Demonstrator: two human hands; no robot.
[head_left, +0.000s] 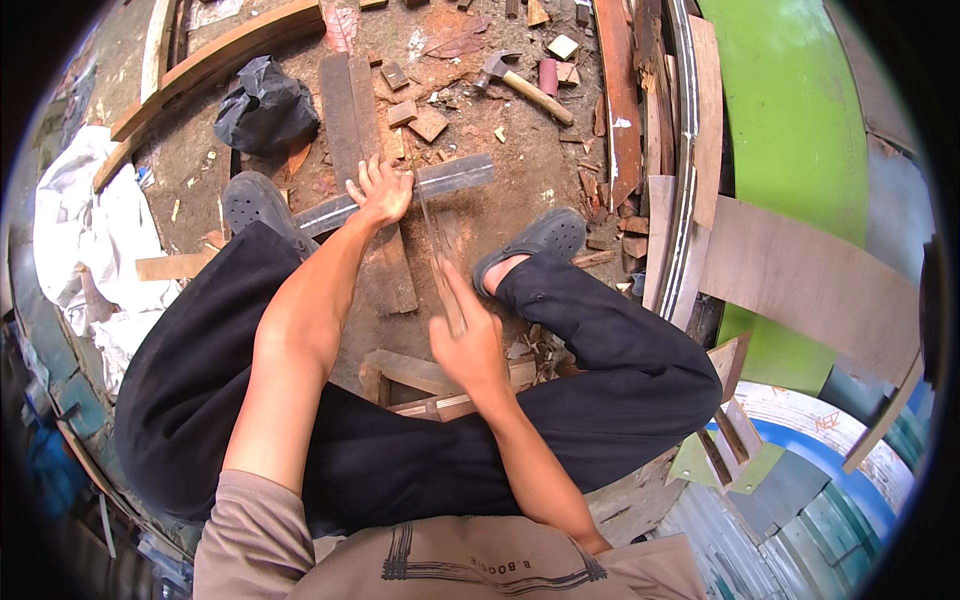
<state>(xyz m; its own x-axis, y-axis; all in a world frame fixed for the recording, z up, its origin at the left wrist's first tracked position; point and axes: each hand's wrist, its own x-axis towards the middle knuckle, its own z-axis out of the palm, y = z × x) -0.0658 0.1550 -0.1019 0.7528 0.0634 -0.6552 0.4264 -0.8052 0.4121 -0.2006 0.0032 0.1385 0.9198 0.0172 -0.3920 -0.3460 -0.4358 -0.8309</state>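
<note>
My left hand [382, 190] lies with fingers spread on a narrow dark wooden strip [455, 175], pressing on its top. A white line runs along the strip's left part. In my right hand [470, 345], fingers wrapped round its handle, is a handsaw [432, 225], blurred. Its thin blade reaches up to the strip just right of my left hand. Whether the teeth are in the wood I cannot tell. Under the strip a longer brown board [395, 265] lies crosswise on the ground. My shoes [540, 240] stand on either side of it.
A claw hammer [525, 88] and several small wood offcuts [428, 123] lie beyond the strip. To the left are a black plastic bag [265, 105] and white cloth [95, 225]. Long planks [622, 110] and a green panel [790, 90] line the right. A wooden frame [415, 372] sits near my legs.
</note>
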